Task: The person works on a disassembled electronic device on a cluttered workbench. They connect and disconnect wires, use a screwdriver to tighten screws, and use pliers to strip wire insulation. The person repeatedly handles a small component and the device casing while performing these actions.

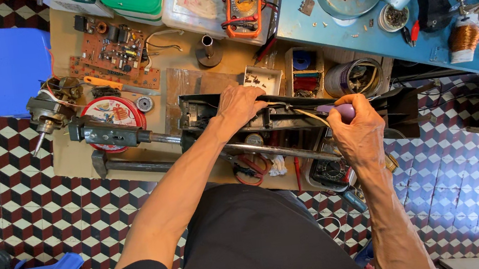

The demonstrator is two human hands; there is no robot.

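My left hand (pixel 238 105) rests on top of a long black device housing (pixel 285 117) that lies across a low wooden board, fingers curled over its upper edge. My right hand (pixel 358 129) grips a tool with a purple handle (pixel 340 110), its tip pointed into the housing near some yellowish wires. A metal rod (pixel 280 149) runs below the housing, ending at the left in a dark metal bracket (pixel 101 133).
An orange multimeter (pixel 243 0) lies on a clear box at the top. A brown circuit board (pixel 113 54), a small motor (pixel 50 108), a round red tin (pixel 114 114), small parts trays (pixel 304 73) and a blue workbench (pixel 383 22) surround the work. Blue plastic stools (pixel 0 62) stand at left.
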